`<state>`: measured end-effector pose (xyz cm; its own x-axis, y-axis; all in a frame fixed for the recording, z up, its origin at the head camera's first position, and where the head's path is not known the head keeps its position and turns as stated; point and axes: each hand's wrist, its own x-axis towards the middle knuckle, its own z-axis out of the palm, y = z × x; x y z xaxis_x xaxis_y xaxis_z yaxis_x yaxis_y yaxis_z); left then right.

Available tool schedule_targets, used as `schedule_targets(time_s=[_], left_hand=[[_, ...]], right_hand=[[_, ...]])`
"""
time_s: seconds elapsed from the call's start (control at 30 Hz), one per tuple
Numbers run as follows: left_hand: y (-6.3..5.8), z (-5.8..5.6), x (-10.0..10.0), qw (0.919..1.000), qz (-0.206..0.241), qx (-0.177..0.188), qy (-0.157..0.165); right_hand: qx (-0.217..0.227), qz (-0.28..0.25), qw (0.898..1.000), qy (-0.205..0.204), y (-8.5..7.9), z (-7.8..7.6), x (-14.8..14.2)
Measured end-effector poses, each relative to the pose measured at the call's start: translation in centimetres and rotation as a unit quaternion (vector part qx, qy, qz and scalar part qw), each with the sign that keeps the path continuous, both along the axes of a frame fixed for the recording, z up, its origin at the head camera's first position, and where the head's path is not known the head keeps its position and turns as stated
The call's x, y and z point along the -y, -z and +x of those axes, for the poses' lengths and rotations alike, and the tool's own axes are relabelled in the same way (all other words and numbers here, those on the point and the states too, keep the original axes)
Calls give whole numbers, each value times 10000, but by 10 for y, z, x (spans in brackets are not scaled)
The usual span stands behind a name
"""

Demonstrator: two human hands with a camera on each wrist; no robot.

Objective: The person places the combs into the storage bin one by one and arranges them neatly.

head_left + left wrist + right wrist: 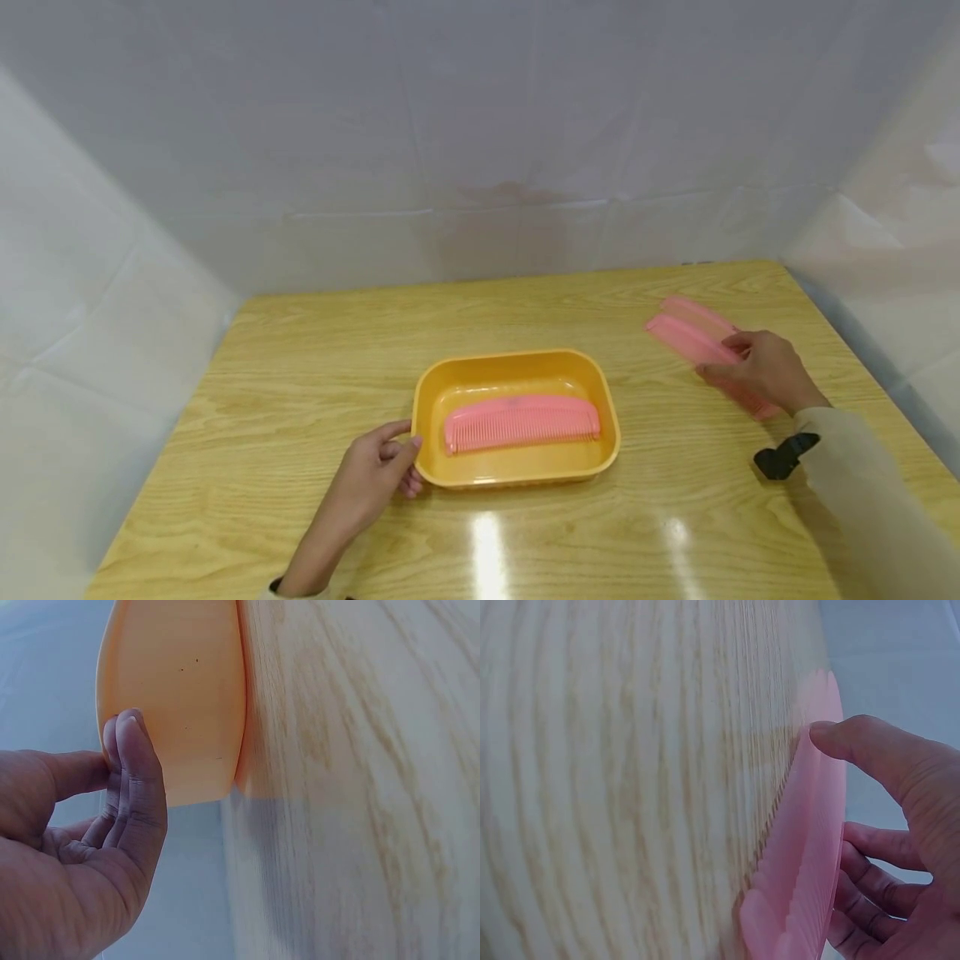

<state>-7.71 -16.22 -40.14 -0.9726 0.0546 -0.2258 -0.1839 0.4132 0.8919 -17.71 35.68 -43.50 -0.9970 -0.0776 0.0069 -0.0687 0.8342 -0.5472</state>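
Observation:
A yellow plastic tub [510, 482] stands on the table, and a pink comb [521, 422] lies inside it with its teeth facing the near side. My left hand [372, 468] holds the tub's left end, thumb at the rim and fingers against the outer wall [180, 697]. To the right of the tub, my right hand [768, 371] pinches two pink combs [688, 337] lying side by side at a slant. In the right wrist view the thumb is at the near edge of the combs [802, 840], and the other fingers are at their far edge.
The wooden table [315, 375] has its far edge close to a pale sheeted wall [480, 150]. More white sheeting [892, 208] borders the right side. A black band [786, 457] is at the right sleeve.

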Motion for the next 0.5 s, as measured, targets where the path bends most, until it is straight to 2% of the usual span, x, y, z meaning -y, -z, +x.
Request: schedule_targets(time_s=[0.27, 0.5], left_hand=[[-1, 0, -1, 10000, 17, 21, -27], [-1, 0, -1, 10000, 32, 29, -24]], right_hand=[[-98, -32, 9999, 6, 1, 0, -1], [-311, -109, 9994, -55, -5, 0, 4]])
